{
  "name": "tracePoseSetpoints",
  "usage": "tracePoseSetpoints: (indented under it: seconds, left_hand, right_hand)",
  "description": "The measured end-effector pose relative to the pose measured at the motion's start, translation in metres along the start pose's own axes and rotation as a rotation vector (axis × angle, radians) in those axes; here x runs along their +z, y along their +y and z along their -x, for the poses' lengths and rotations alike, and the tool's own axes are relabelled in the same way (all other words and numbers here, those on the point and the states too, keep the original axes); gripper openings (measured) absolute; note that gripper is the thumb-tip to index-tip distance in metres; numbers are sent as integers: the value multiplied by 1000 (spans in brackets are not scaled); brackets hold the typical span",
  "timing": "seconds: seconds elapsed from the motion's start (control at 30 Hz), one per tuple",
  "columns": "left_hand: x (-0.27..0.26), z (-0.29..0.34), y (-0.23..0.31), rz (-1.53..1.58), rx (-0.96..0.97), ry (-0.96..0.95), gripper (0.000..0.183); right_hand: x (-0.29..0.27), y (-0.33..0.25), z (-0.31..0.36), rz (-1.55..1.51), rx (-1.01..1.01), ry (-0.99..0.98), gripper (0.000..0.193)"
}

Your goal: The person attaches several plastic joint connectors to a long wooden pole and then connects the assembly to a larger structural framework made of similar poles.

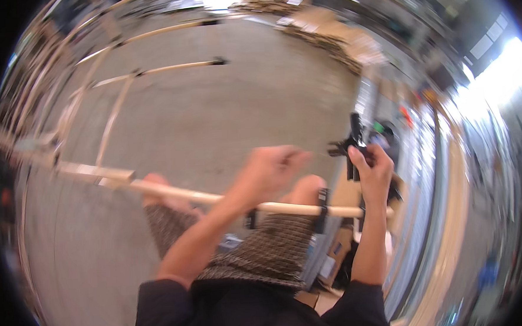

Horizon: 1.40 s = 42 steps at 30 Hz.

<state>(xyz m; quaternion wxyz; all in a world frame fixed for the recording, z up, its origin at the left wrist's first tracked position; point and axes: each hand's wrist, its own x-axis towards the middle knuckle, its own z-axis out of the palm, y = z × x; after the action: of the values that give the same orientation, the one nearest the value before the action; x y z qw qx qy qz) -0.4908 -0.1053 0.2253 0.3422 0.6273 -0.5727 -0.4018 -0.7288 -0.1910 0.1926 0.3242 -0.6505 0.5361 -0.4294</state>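
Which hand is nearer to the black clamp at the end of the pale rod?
Right. The right hand grips the black clamp itself, fingers around it. The left hand is further along the pale rod, just above it, apart from the clamp.

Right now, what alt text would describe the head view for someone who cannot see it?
Seen from above, a person's left hand hovers over a long pale wooden rod lying across their knees, while the right hand grips a black clamp near the rod's right end. Below is a concrete floor with a blurred wooden frame on it.
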Motion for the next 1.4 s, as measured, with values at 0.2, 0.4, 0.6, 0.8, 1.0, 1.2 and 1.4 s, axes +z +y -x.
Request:
tracePoseSetpoints:
  seconds: [0.2,0.4,0.6,0.8,1.0,1.2,1.4]
  left_hand:
    - [-33,26,-22,7,-124,198,45]
    - [-75,64,-124,389,-118,430,36]
    - [-91,103,-173,680,-162,500,38]
    - [-108,150,-193,340,-316,615,35]
    - [-171,259,-187,169,-322,806,31]
    - [-258,372,-276,-709,-593,1086,33]
    - [-369,475,-443,-495,-1024,973,33]
  right_hand:
    - [151,-67,64,250,-437,80,22]
    - [238,-89,112,140,-486,-119,23]
    - [272,-87,147,71,-525,-359,30]
    - [281,-84,175,-56,-557,-651,49]
    - [255,-18,148,470,-518,-868,48]
    - [250,-22,154,435,-251,-1115,39]
    - [241,-16,149,447,-390,-1103,36]
